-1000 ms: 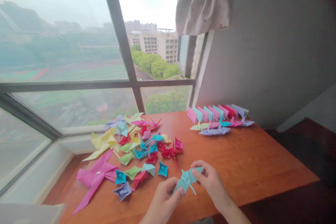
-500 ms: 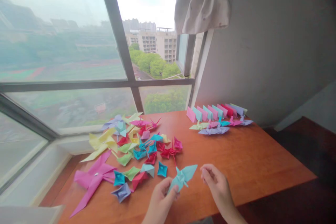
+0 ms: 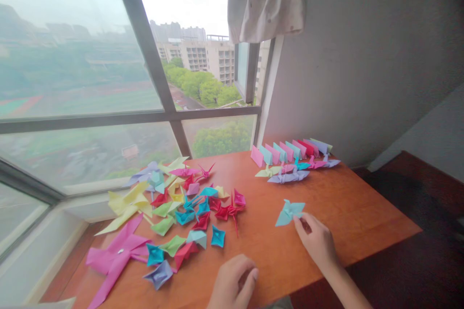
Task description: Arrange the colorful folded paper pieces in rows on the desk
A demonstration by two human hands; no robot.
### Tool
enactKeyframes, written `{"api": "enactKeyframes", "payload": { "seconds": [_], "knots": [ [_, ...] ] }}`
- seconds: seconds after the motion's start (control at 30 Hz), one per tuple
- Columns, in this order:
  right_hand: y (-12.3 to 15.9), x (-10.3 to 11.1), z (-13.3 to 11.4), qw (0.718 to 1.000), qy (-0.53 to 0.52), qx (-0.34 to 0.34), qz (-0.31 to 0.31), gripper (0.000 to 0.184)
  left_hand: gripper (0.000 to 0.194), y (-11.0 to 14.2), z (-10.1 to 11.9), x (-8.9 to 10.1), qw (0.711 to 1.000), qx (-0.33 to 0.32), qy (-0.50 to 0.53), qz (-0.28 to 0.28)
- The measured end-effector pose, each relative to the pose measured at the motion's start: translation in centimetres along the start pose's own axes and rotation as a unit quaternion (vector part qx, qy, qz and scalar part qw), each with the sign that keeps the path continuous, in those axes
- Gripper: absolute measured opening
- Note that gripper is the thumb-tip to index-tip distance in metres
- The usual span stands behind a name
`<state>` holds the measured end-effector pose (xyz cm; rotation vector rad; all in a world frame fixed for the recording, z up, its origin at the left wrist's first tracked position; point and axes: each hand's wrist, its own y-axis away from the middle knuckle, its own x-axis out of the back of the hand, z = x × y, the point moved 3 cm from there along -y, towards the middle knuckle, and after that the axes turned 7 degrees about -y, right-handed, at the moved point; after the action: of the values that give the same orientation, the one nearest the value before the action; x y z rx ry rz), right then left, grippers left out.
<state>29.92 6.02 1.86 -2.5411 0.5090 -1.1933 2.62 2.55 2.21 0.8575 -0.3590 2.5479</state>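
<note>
A light blue paper crane (image 3: 290, 212) is pinched by its lower right tip between the thumb and forefinger of my right hand (image 3: 319, 239). It is held over the right-hand part of the wooden table, its wings spread. My left hand (image 3: 234, 280) is near the table's front edge, fingers loosely curled and the thumb apart, with nothing seen in it. The nearest folded piece to it is a blue paper boat (image 3: 218, 236). Beyond the right hand lies a row of folded cranes, with a lavender crane (image 3: 288, 176) in front.
Standing folded papers (image 3: 272, 153) line the table's back right edge. Paper boats, cranes and a large magenta pinwheel (image 3: 119, 252) crowd the left side, with a yellow pinwheel (image 3: 128, 204) behind. Windows border the table (image 3: 362, 217) at left and back; a grey wall rises beyond.
The light blue crane has passed from my left hand to my right hand and moved right. My left hand has let go and lowered slightly. The view has shifted a little to the right.
</note>
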Motion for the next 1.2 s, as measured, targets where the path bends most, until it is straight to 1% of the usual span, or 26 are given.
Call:
{"api": "enactKeyframes", "payload": {
  "seconds": [0.1, 0.17, 0.23, 0.33, 0.47, 0.6, 0.77, 1.0, 1.2],
  "knots": [
    [-3.2, 2.7, 6.3, 0.992, 0.104, -0.048, 0.055, 0.032, 0.03, 0.0, -0.1, -0.1, 0.999, -0.012, -0.029, -0.007],
    [-5.4, 4.1, 9.9, 0.984, 0.141, -0.075, 0.077, 0.03, 0.029, -0.1, -0.1, -0.2, 0.999, -0.013, -0.037, -0.011],
    [-7.3, 4.7, 12.7, 0.98, 0.154, -0.097, 0.082, 0.026, 0.027, -0.2, -0.1, -0.2, 0.999, -0.021, -0.046, -0.013],
    [-9.8, 4.3, 15.0, 0.975, 0.166, -0.126, 0.083, 0.023, 0.023, -0.2, -0.2, -0.5, 0.997, -0.036, -0.06, -0.016],
    [-12.1, 3.0, 15.8, 0.971, 0.176, -0.141, 0.083, 0.02, 0.021, -0.2, -0.5, -0.7, 0.996, -0.041, -0.077, -0.017],
    [-13.3, 1.9, 15.7, 0.967, 0.183, -0.155, 0.089, 0.018, 0.019, -0.2, -0.6, -0.8, 0.995, -0.045, -0.082, -0.016],
    [-13.7, 1.4, 15.5, 0.967, 0.171, -0.163, 0.094, 0.02, 0.019, -0.2, -0.5, -0.9, 0.995, -0.051, -0.09, -0.01],
    [-14.0, 0.9, 15.3, 0.969, 0.135, -0.179, 0.103, 0.022, 0.018, -0.2, -0.6, -0.9, 0.993, -0.048, -0.101, -0.021],
    [-14.2, 0.9, 15.0, 0.969, 0.096, -0.199, 0.114, 0.025, 0.018, -0.2, -0.4, -0.8, 0.994, -0.049, -0.091, -0.015]
  ]
}}
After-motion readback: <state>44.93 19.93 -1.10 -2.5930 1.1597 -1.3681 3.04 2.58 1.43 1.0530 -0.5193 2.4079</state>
